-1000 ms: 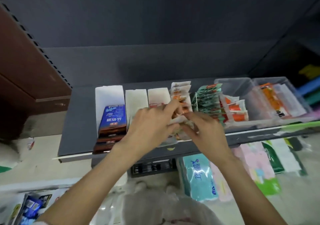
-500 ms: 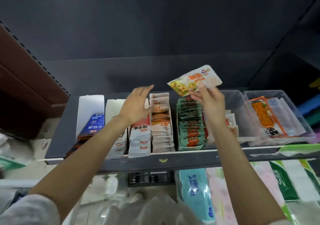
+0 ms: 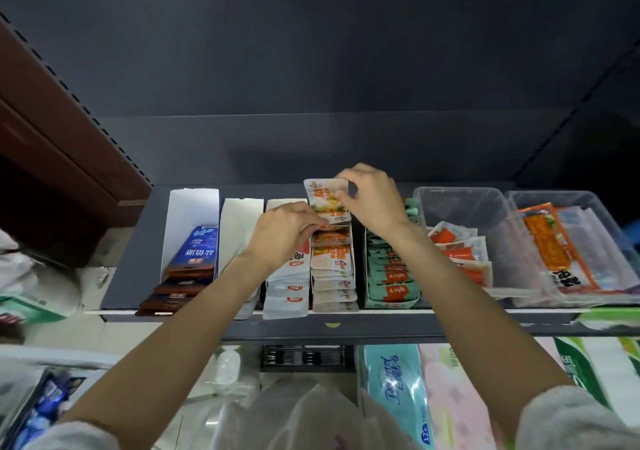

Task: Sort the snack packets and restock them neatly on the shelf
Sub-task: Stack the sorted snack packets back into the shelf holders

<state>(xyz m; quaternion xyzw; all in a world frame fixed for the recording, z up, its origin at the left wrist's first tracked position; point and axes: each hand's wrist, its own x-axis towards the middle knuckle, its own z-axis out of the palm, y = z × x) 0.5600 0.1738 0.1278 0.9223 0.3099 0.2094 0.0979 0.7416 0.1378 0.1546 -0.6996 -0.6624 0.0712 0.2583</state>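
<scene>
my right hand pinches a snack packet upright at the back of the orange packet row on the shelf; my left hand fingers curl, pinching the row's rear packets

Right hand pinches a packet upright behind the row; left hand grips the row's back packets on the shelf.

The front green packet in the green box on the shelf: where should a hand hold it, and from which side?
Pinch the top edge of the front green packet from above. The packets stand packed in a row inside the green box, so probably only that edge is free.
</scene>
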